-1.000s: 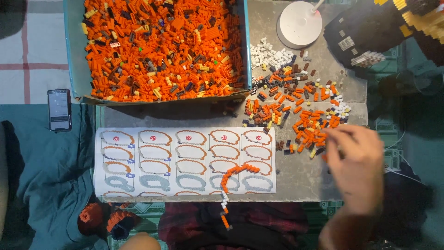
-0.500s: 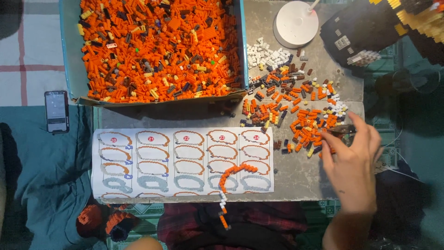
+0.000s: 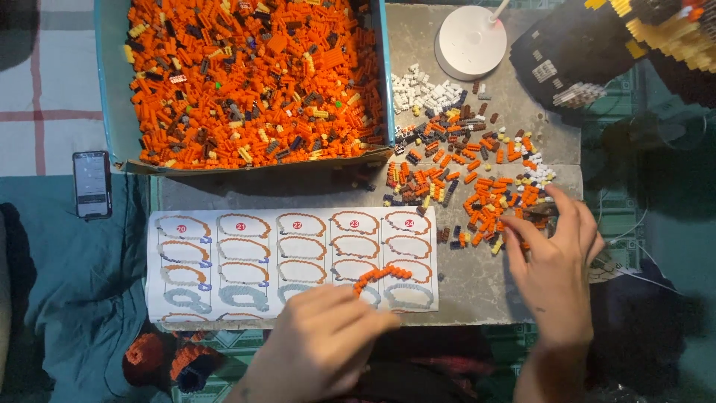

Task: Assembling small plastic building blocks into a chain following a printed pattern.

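My right hand [image 3: 556, 265] rests on the grey table, fingertips spread among the loose orange, brown and white small bricks [image 3: 477, 183] at its right side. My left hand [image 3: 324, 339] lies over the lower edge of the white instruction sheet [image 3: 246, 261], fingers curled around the near end of a curved strip of joined orange bricks [image 3: 384, 274] that lies on the sheet. Whether the right fingers pinch a brick I cannot tell.
A blue tray [image 3: 108, 89] heaped with orange bricks fills the back left. A white round lamp base [image 3: 471, 41] and a black-and-yellow brick model [image 3: 597, 52] stand at the back right. A phone [image 3: 92, 184] lies on cloth at the left.
My left hand has come into view and covered the near end of the orange strip. My right hand slid a little left and forward into the loose bricks.
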